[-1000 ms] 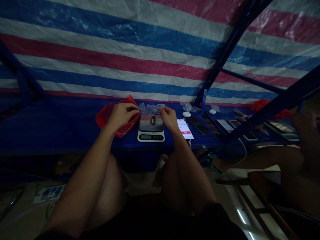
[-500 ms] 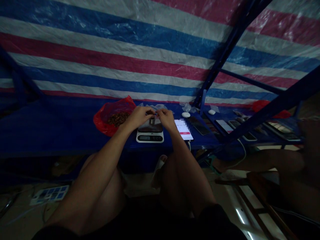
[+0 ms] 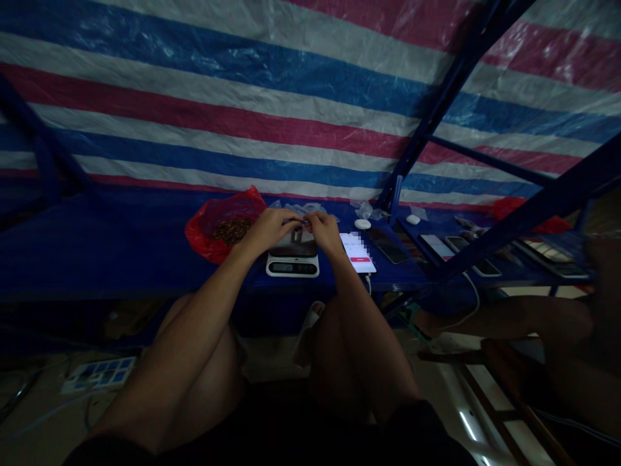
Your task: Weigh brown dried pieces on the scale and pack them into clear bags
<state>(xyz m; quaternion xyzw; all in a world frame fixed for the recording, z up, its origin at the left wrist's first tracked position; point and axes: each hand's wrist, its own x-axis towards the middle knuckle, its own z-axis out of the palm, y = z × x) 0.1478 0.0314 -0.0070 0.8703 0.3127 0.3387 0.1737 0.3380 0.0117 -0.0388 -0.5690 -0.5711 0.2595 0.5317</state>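
From where I stand, both hands meet at the centre of the frame — the left hand (image 3: pixel 272 228) and the right hand (image 3: pixel 325 232) with fingers curled and tips drawn close together. Whether they pinch something small between them, I cannot tell. Right beneath sits one white scale (image 3: pixel 292 267), with one small metal cylinder (image 3: pixel 297 235) standing on its plate. Left of it lies one open red bag (image 3: pixel 198 228) with a heap of brown pieces (image 3: pixel 233 230) inside, too many to count. Right of the scale I count one lit phone (image 3: pixel 356 251), one dark phone (image 3: pixel 392 249) and one white case (image 3: pixel 362 224) — a second white case (image 3: pixel 413 219) lies farther right.
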